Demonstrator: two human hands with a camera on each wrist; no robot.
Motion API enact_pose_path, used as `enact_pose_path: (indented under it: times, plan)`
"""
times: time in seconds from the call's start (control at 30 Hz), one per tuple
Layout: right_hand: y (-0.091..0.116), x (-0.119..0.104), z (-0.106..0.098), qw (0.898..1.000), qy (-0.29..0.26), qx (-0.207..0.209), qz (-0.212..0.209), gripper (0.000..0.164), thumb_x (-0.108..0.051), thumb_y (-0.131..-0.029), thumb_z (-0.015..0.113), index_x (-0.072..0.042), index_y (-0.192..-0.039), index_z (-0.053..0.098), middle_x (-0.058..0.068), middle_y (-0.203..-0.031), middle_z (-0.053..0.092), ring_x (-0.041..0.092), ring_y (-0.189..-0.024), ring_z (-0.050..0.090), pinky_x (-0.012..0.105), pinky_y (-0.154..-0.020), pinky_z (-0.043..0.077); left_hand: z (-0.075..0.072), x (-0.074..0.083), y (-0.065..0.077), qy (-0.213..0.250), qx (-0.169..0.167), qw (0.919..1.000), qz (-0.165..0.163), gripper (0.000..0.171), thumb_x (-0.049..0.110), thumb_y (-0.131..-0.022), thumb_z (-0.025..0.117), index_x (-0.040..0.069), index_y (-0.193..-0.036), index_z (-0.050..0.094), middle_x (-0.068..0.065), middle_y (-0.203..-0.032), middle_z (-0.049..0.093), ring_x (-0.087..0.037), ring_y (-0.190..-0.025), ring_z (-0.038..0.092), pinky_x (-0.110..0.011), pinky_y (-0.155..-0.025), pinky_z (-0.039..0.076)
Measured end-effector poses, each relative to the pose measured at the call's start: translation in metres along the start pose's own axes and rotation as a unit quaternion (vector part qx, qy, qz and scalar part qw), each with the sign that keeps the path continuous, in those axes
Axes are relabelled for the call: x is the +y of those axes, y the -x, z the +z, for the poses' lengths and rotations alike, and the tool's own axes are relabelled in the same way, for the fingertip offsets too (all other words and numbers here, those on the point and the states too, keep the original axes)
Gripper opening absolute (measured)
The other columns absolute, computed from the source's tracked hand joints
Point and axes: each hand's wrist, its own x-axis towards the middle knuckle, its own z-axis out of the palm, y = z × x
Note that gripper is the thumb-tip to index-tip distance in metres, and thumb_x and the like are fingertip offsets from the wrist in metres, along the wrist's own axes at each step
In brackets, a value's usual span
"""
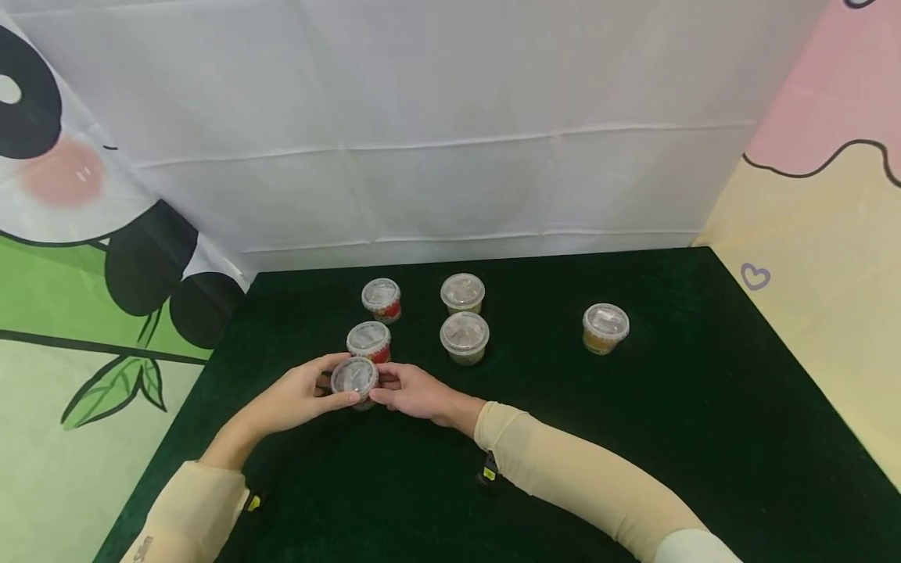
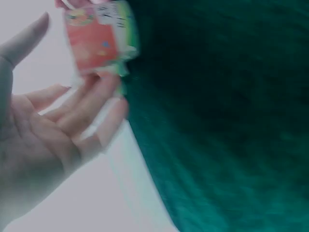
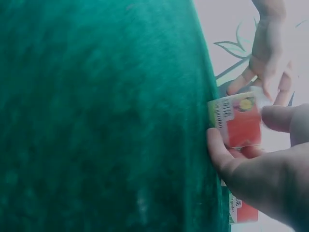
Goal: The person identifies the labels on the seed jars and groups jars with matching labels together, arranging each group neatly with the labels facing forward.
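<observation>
A small round tub [image 1: 354, 377] with a translucent lid is between my two hands at the front left. Its red label with printed writing shows in both wrist views. My right hand [image 1: 420, 392] grips it between thumb and fingers from the right. On the left side, my left hand [image 1: 299, 397] reaches around it with extended fingers and a spread thumb. In the left wrist view a gap separates that thumb from the tub, while the fingertips overlap it; contact is unclear. Just behind stands a second red-labelled tub [image 1: 369, 339], and a third red-labelled tub [image 1: 381, 299] is farther back.
Two pale-green tubs, a back tub [image 1: 462, 292] and a front tub [image 1: 464, 338], stand in a column at the middle. A yellowish tub [image 1: 605, 328] stands alone to the right. The dark green tabletop [image 1: 633, 469] meets a white cloth wall [image 1: 450, 188] behind.
</observation>
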Motion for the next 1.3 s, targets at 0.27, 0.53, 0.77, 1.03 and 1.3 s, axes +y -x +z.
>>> enact_pose_path:
  times: [0.27,0.53,0.77,1.03,1.3]
  plan:
    - [0.034,-0.01,-0.029,0.999,0.028,-0.022,-0.02,0.056,-0.022,-0.105,0.057,-0.008,-0.156,0.038,0.014,-0.157,0.04,0.026,-0.138,0.046,0.04,-0.106,0.047,0.006,0.054,-0.009,-0.096,0.035,0.9925,0.067,0.065,0.035,-0.097,0.071,0.001,-0.148,0.047,-0.02,-0.141,0.051,-0.032,-0.113,0.058,-0.054,-0.094,0.053]
    - [0.098,-0.014,-0.095,0.989,0.102,-0.015,-0.104,0.054,-0.021,-0.107,0.054,-0.006,-0.156,0.036,0.016,-0.157,0.04,0.032,-0.143,0.04,0.043,-0.113,0.04,0.03,0.116,-0.036,-0.012,-0.005,0.9857,0.168,0.054,0.037,-0.1,0.067,0.017,-0.147,0.052,0.001,-0.145,0.05,-0.015,-0.123,0.054,-0.045,-0.1,0.052]
    - [0.151,-0.007,-0.14,0.958,0.211,0.063,-0.182,0.053,-0.015,-0.106,0.054,-0.003,-0.155,0.037,0.017,-0.157,0.04,0.036,-0.14,0.043,0.049,-0.108,0.045,0.07,0.151,-0.083,0.03,-0.049,0.9724,0.226,0.052,0.03,-0.101,0.066,0.013,-0.147,0.051,-0.004,-0.143,0.051,-0.016,-0.128,0.053,-0.041,-0.104,0.05]
    - [0.201,0.008,-0.203,0.857,0.385,0.268,-0.213,0.053,-0.008,-0.101,0.063,-0.003,-0.151,0.044,0.019,-0.143,0.052,0.036,-0.122,0.056,0.057,-0.094,0.052,0.133,0.183,-0.14,0.105,-0.094,0.9755,0.169,0.062,0.036,-0.103,0.062,0.011,-0.154,0.037,-0.007,-0.154,0.041,-0.024,-0.131,0.054,-0.028,-0.099,0.051]
    - [0.217,0.032,-0.261,0.884,0.354,0.263,-0.155,0.068,-0.01,-0.1,0.065,0.0,-0.157,0.03,0.027,-0.154,0.036,0.046,-0.137,0.04,0.06,-0.103,0.042,0.183,0.203,-0.196,0.181,-0.034,0.9676,0.173,0.06,0.025,-0.105,0.058,0.01,-0.157,0.033,-0.016,-0.155,0.034,-0.034,-0.137,0.047,-0.027,-0.098,0.051]
